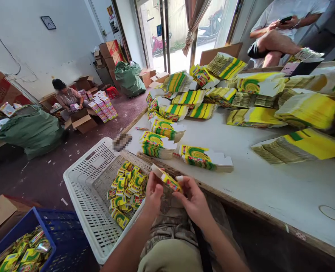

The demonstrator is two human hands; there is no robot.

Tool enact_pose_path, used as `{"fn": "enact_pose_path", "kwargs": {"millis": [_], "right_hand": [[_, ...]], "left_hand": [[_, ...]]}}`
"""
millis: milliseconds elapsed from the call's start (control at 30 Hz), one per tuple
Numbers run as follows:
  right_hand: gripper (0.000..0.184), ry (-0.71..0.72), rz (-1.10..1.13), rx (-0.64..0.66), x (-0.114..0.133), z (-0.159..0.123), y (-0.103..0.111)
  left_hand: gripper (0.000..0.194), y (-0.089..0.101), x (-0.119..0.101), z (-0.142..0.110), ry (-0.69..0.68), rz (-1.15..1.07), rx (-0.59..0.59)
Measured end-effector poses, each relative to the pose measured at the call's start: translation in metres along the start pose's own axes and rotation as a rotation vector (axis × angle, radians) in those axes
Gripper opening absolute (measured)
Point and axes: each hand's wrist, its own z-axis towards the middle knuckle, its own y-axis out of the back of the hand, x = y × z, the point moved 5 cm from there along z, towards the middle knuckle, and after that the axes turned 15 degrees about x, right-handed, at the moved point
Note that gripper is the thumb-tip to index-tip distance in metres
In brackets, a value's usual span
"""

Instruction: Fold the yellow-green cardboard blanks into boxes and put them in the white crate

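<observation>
Hold: left hand (pixel 153 192) and right hand (pixel 194 196) pinch small yellow-green cardboard carton (pixel 167 179) with fingers.
Risk: loose pinch over white slatted plastic crate (pixel 85 189); half-folded carton may slip or crease.

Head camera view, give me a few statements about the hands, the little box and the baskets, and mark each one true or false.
1. Both hands hold one small yellow box: the left hand and the right hand grip the small box between them. True.
2. The white basket holds nothing. False: a pile of folded yellow-green boxes lies in it.
3. The blue crate sits at the lower left and also holds yellow boxes. True.
4. The flat box blanks are stacked on the floor. False: they lie in stacks on the white table.
5. The small box rests on the table. False: it is held above the person's lap.
</observation>
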Motion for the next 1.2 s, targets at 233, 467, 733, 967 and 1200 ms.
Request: {"fn": "enact_pose_path", "kwargs": {"millis": [233,467,733,967,1200], "right_hand": [[0.022,0.041,-0.221,-0.007,0.000,0.004,0.032],[0.021,0.401,-0.870,0.045,0.027,-0.005,0.027],[0.069,0.192,-0.273,-0.106,0.001,-0.017,0.018],[0.060,-0.213,0.334,0.164,-0.033,-0.012,-0.009],[0.056,0.001,-0.039,0.219,-0.029,-0.011,-0.011]], "left_hand": [[0.038,0.020,-0.014,0.006,-0.036,-0.046,0.047],[0.101,0.025,-0.050,0.002,-0.049,0.423,0.407],[0.070,-0.009,-0.026,-0.010,0.105,0.693,0.418],[0.058,-0.028,-0.028,-0.018,-0.063,0.741,0.452],[0.054,-0.020,-0.004,-0.012,0.066,0.759,0.458]]}}
